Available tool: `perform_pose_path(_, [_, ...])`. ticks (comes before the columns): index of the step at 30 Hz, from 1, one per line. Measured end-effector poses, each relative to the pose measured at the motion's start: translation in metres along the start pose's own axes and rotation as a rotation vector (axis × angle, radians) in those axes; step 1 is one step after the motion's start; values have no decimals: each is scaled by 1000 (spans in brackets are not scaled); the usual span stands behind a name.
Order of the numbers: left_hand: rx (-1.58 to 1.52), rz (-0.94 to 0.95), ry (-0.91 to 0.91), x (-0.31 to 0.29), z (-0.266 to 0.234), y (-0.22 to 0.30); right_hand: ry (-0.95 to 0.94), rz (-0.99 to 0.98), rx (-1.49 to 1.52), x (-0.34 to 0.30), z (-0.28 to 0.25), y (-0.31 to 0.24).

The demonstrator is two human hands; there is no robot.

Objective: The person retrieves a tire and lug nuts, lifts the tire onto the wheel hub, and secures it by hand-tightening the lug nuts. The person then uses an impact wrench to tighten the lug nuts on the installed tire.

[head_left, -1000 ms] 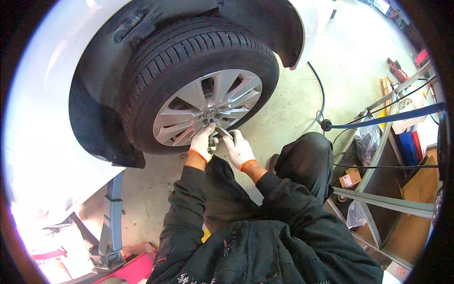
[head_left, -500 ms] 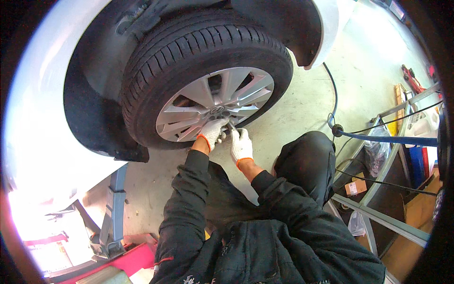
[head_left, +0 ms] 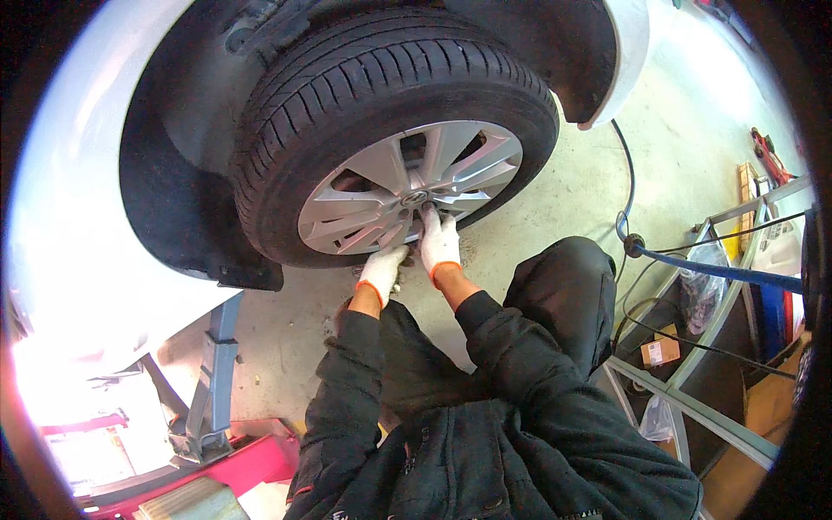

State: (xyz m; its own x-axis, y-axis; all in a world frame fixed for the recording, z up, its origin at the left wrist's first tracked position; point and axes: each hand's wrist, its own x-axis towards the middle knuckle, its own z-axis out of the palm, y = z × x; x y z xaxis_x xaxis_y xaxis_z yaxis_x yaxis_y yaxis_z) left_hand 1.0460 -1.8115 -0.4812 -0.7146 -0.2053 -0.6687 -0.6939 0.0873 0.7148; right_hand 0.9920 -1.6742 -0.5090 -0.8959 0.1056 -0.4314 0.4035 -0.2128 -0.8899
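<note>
A car wheel [head_left: 347, 212] with a black treaded tire [head_left: 286, 130] and a silver spoked rim hangs in the wheel arch of a white car. My right hand [head_left: 440, 243], in a white knit glove with an orange cuff, reaches up to the rim's middle. Its fingertips press together at the bolt holes just below the round center cap [head_left: 414, 198]; whatever they pinch is hidden. At the rim's lower edge is my left hand [head_left: 381, 273], gloved alike, with its fingers curled. What it holds, if anything, I cannot make out.
A blue-grey lift post [head_left: 217, 364] stands at the left beside a red base [head_left: 260, 455]. On the right, a metal-framed cart [head_left: 724, 425] holds a small cardboard box [head_left: 660, 350] and plastic bags. A blue hose [head_left: 728, 271] and black cables cross there.
My right hand has moved up to the bolt holes, and the metal rod-like piece seen at its fingers is out of sight. My left hand has drawn down from the hub to the rim's edge.
</note>
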Motion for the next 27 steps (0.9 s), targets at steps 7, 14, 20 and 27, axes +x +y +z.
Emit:
perform_pose_path(7, [180, 8, -26, 116, 30, -71, -20, 327, 593, -9, -3, -10])
perform_pose_path(14, [-446, 157, -6, 171, 50, -107, -10, 258, 669, -15, -4, -15])
perform_pose_path(20, [-496, 230, 12, 177, 45, -113, -60, 454, 755, -15, -3, -16])
perform_pose_path(27, [-724, 80, 94, 194, 60, -120, -73, 314, 606, -22, 0, -1])
